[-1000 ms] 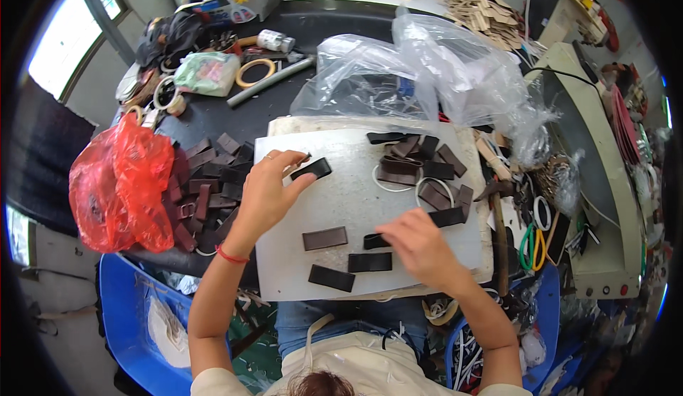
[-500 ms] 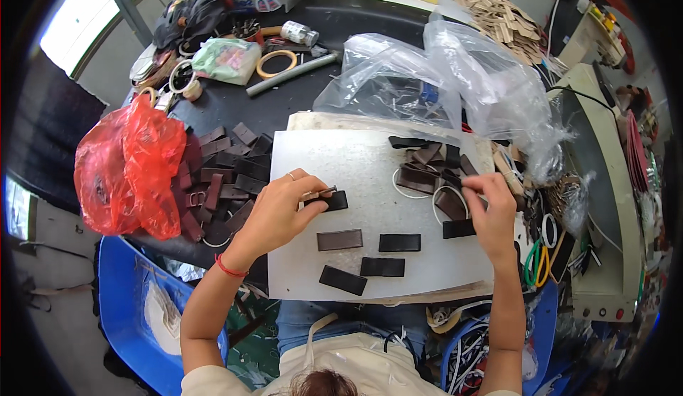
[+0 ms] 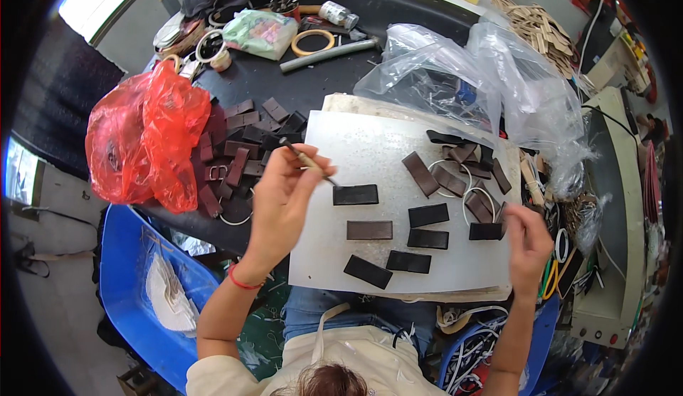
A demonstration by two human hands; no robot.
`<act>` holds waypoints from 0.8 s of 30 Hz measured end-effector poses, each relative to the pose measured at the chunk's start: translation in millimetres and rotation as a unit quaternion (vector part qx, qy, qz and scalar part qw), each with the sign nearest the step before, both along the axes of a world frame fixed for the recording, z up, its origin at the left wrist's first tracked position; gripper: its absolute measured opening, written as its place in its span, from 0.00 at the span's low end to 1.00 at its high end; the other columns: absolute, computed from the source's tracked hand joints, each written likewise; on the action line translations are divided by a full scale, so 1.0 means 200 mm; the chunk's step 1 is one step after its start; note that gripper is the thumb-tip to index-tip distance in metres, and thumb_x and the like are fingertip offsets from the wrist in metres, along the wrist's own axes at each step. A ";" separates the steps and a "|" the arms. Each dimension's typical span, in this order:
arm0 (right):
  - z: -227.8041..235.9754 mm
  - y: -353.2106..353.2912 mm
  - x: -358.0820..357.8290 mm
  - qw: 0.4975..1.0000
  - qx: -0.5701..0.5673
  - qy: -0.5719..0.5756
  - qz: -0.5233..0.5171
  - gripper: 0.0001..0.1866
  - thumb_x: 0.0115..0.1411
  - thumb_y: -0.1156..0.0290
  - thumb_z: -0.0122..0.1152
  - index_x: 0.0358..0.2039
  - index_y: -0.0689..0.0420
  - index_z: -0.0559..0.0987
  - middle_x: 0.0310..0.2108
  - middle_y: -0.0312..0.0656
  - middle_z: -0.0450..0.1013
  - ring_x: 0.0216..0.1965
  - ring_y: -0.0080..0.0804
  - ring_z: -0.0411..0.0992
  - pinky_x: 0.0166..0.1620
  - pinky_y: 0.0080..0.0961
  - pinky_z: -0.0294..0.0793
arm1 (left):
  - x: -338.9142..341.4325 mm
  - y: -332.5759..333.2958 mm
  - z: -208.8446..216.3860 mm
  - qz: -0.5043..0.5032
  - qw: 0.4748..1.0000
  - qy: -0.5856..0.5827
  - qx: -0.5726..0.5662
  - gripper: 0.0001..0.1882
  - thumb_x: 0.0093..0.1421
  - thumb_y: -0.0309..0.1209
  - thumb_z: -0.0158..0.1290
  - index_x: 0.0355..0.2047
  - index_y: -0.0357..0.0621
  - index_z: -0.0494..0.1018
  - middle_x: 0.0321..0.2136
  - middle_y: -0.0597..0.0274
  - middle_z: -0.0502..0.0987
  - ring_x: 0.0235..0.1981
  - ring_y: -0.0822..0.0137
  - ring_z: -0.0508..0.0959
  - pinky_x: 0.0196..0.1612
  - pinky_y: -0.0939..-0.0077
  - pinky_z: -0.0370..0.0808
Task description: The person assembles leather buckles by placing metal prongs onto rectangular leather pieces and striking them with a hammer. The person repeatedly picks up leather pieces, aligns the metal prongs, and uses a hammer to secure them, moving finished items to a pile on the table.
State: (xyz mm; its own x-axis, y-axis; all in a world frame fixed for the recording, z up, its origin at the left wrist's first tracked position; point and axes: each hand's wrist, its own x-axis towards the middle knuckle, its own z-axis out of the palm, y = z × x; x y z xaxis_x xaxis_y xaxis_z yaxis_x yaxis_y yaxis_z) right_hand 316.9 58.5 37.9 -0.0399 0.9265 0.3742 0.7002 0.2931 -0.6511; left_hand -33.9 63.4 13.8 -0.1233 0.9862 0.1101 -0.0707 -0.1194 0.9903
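My left hand (image 3: 279, 207) is closed around a thin pen-like tool (image 3: 307, 158) with a tan handle and a dark end. The tool's lower tip points at a black leather strip (image 3: 356, 194) on the pale board (image 3: 327, 254). At the board's right side, my right hand (image 3: 528, 250) has its fingers loosely curled and apart. It is beside a black strip (image 3: 486, 231) and a heap of brown strips (image 3: 449, 180); whether a fingertip touches them is unclear. A brown strip (image 3: 369, 230) and several black strips (image 3: 427, 239) lie spread mid-board.
Left of the board are a pile of dark strips (image 3: 238, 172) and a red plastic bag (image 3: 160, 140). Clear plastic sheeting (image 3: 427, 61) covers the board's far edge. A blue tub (image 3: 128, 282) stands at lower left, a grey machine (image 3: 605, 268) at right.
My left hand has lifted off the black strip, showing the tool. Another black strip now lies mid-board, and a brown one lies at the heap's left. The whole view has shifted.
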 end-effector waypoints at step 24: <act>0.14 -0.10 -0.04 0.988 -0.137 -0.014 -0.075 0.09 0.63 0.70 0.56 0.37 0.63 0.75 0.19 0.35 0.70 0.19 0.18 0.67 0.21 0.17 0.64 | 0.10 0.06 -0.07 -0.055 0.982 0.172 0.055 0.05 0.63 0.19 0.48 0.39 0.34 0.64 0.32 0.54 0.79 0.39 0.63 0.82 0.41 0.74 0.78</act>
